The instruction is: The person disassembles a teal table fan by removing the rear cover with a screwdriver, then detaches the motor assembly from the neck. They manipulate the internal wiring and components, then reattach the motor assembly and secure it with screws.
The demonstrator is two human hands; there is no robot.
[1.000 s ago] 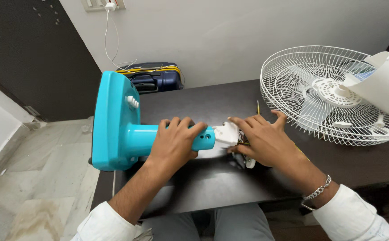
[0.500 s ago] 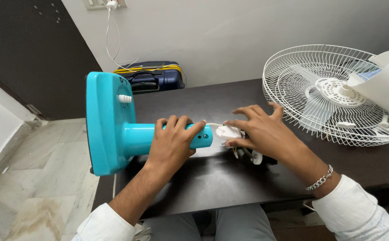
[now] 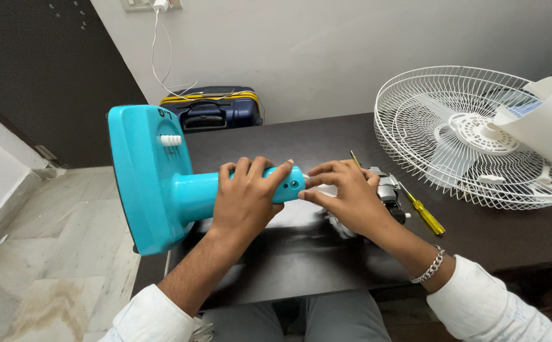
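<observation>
Right now your left hand is wrapped in a full, closed grip around the neck of the turquoise fan stand, which lies on its side with its square base hanging past the left edge of the dark table. Your right hand sits at the open end of that neck, fingertips pinched on the white fitting there, with the fan motor mostly hidden beneath the palm; what exactly the fingers clamp, you cannot tell from this angle. To do this joining work well, keep the left hand firm so the neck cannot roll, since the heavy base overhangs the table and would likely pull the stand off if you slacken. Line the motor end up squarely with the neck before pressing, and feed any wires through first so they are not nipped. The yellow-handled screwdriver lies just beside your right wrist, within easy reach. The white wire fan guard rests well to the right, apart from your hands, with a white curved cover over its far side; mind your elbow near it.
</observation>
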